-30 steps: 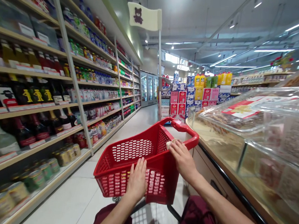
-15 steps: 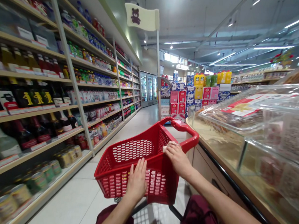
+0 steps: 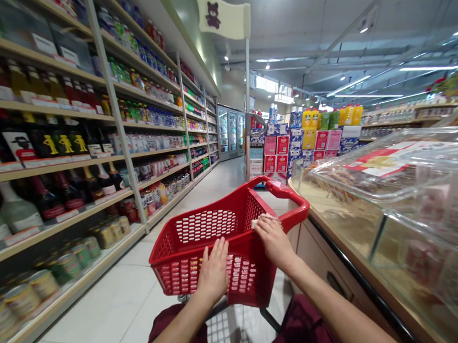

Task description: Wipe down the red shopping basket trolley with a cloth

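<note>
I see a grey pole [image 3: 248,79] ahead, with a cream sign [image 3: 232,24] at its top showing a dark bear. Left of the pole, tall shelves [image 3: 114,102] run toward me, and the ones nearest me carry dark bottles [image 3: 63,143] with yellow figures on their labels, and, at the bottom, cans [image 3: 43,284]. Past the pole, slightly left, I make out glass-door fridges [image 3: 230,133]. Just right of it are stacked boxes [image 3: 282,163], topped farther right by yellow and green jugs [image 3: 349,115]. Right of the pole and nearer me stands a glass-walled counter [image 3: 334,219] with a clear plastic lid [image 3: 345,171].
</note>
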